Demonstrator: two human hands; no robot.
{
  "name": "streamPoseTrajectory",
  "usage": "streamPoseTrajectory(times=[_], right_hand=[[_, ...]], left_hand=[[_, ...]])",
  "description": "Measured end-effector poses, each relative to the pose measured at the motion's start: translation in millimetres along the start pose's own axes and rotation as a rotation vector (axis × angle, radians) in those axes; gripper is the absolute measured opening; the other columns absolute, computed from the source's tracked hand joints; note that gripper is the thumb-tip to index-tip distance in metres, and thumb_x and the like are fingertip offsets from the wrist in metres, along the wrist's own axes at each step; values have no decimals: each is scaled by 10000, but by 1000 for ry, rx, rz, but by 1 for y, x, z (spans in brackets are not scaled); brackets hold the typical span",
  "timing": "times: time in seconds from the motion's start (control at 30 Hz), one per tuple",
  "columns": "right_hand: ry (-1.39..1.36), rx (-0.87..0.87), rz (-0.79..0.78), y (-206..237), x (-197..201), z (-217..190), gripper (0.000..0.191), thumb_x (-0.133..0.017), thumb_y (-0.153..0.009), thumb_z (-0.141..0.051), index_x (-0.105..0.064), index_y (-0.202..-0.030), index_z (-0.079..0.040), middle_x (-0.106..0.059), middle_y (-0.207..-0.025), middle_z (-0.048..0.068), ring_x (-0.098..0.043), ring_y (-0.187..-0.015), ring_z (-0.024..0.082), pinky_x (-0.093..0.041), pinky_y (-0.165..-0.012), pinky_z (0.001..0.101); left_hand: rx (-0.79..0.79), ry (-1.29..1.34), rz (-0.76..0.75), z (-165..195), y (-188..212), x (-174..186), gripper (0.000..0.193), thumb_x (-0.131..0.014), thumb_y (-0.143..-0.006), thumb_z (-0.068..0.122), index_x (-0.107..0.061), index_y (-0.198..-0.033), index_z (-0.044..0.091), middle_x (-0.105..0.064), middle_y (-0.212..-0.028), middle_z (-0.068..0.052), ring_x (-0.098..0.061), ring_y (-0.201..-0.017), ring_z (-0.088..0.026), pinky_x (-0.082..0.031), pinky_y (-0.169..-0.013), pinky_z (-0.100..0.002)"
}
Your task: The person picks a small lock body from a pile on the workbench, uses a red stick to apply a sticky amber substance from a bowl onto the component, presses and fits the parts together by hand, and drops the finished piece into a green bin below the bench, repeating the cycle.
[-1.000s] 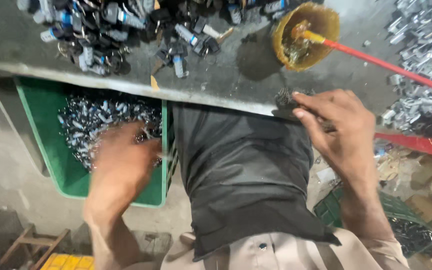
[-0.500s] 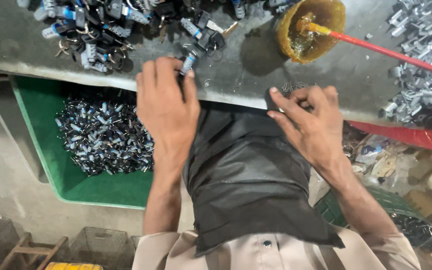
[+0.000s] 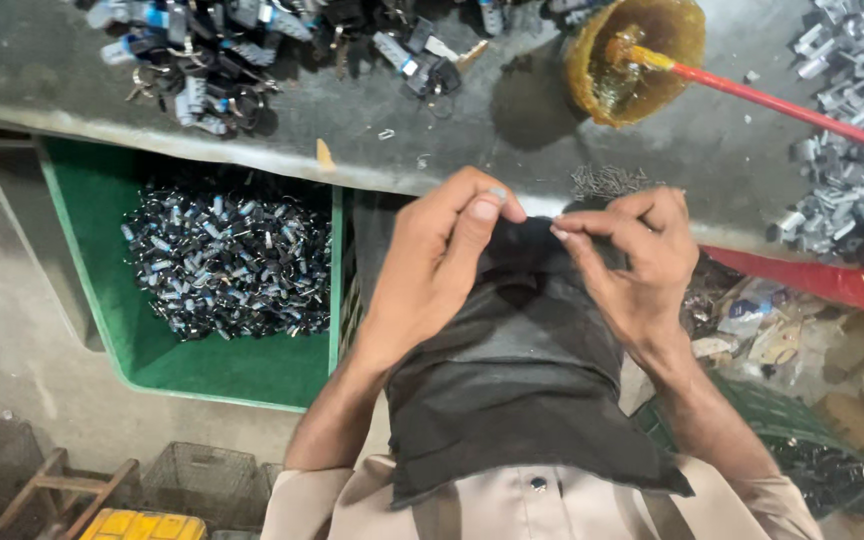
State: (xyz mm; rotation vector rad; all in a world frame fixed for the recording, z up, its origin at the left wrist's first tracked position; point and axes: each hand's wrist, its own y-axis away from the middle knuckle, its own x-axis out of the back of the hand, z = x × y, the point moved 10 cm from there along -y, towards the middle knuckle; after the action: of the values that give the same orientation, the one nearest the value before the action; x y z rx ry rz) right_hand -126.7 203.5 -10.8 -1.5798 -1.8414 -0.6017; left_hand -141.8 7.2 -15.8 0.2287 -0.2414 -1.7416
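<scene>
My left hand (image 3: 442, 260) and my right hand (image 3: 632, 260) meet at the near edge of the grey workbench (image 3: 372, 130), fingertips pinched together over the top of the black cloth (image 3: 522, 380) on my lap. Something small and dark seems to sit between the fingertips; I cannot tell what it is. A little heap of thin metal pins (image 3: 602, 182) lies on the bench just beyond my right fingers. A pile of small black, blue and silver parts (image 3: 222, 50) lies at the bench's far left.
A green crate (image 3: 202, 370) holding several small dark metal parts stands below the bench at left. A yellow bowl (image 3: 632, 55) with a red-handled brush (image 3: 782, 105) sits at the back right, silver parts (image 3: 852, 70) beyond it. Wire baskets (image 3: 192, 480) stand on the floor.
My left hand came up from the green crate to the bench edge, then drew back to meet my right hand over the black cloth.
</scene>
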Motion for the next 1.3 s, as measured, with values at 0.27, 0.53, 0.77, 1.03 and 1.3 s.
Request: streamPoseTrajectory(times=[0.27,0.53,0.77,1.03,1.3], right_hand=[[-276,-217,-91,-10,-6,9,221,-907,-820,-94,-785,-1004,-114,-584,-937,-6,-509,-822,91,-390,-684,242],[-300,-177,-160,-15,-12,6,189,-885,-850,-94,-781,-1006,-115,-610,-945,-5,-538,-813,89,-415,-667,244],[-66,-98,-9,-18,-7,-7,193,-866,-919,-33,-748,-1067,-70,-583,-988,46,-594,-861,134,-495,-716,273],[-690,-159,48,-12,-13,-9,186,-788,-945,121,-662,-1017,4,-597,-1073,72,-662,-1028,163,-526,-865,250],[-806,-165,81,-10,-13,-14,199,-776,-956,136,-641,-1034,11,-577,-1081,72,-698,-1089,183,-584,-994,288]], left_hand=[[69,-55,-112,-13,-11,-26,112,-699,-1003,142,-692,-1038,36,-617,-802,14,-477,-705,-51,-416,-624,-240],[13,-216,-189,-13,-13,-28,147,-601,-1020,168,-603,-998,23,-598,-759,-111,-556,-632,-242,-425,-598,-364],[-19,-576,59,4,-23,-30,160,-604,-1048,183,-583,-1059,25,-690,-952,-167,-659,-892,-409,-485,-715,-486],[302,805,-103,-36,5,-44,301,-570,-1091,126,-566,-1381,48,-589,-1050,-58,-593,-841,-97,-574,-755,-291],[-127,-112,233,-1,15,-14,249,-705,-1002,15,-620,-1234,46,-697,-1159,-87,-691,-981,-171,-581,-871,-312]])
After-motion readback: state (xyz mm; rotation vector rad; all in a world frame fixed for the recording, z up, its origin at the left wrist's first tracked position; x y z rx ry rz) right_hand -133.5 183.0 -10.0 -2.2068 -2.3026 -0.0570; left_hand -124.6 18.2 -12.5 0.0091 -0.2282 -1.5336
